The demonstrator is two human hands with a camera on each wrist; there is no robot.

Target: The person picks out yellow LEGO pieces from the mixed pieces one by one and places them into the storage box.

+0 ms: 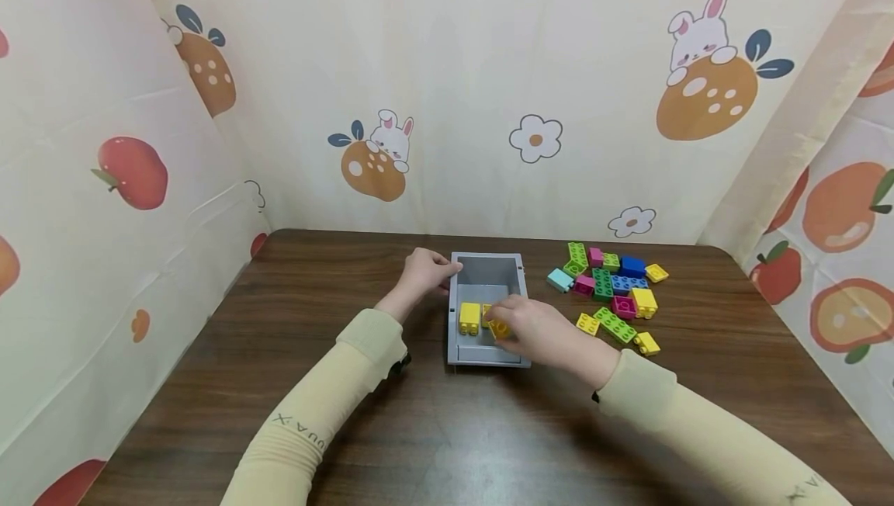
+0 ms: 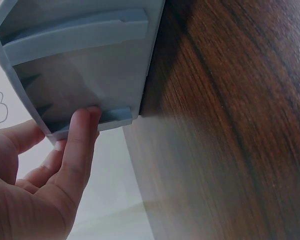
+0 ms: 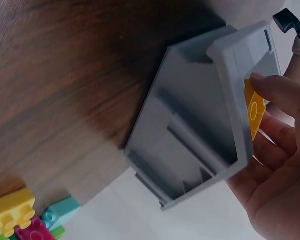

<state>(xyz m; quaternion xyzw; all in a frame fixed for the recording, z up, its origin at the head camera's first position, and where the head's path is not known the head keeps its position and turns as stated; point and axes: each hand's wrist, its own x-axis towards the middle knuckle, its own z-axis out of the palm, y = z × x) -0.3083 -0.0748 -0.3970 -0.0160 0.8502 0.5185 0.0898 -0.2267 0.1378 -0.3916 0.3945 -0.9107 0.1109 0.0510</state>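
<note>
A grey plastic box (image 1: pixel 489 269) stands on the table, its open top facing up. My left hand (image 1: pixel 421 271) grips its left side near the far end; in the left wrist view, fingers (image 2: pixel 77 145) press the outer wall. Over the near half of the box, my right hand (image 1: pixel 541 329) pinches a yellow toy building brick (image 3: pixel 256 111) between thumb and fingers, at the rim in the right wrist view. Another yellow brick (image 1: pixel 469 318) lies inside the box, left of that hand. One more bit of yellow behind the fingers is mostly hidden.
Right of the box lies a loose spread of bricks: a green brick (image 1: pixel 602 284), a blue brick (image 1: pixel 632 266), a light blue brick (image 1: pixel 560 280), a lime brick (image 1: pixel 615 325) and several others. A printed curtain (image 1: pixel 454 180) hangs behind the brown wooden table (image 1: pixel 293 304).
</note>
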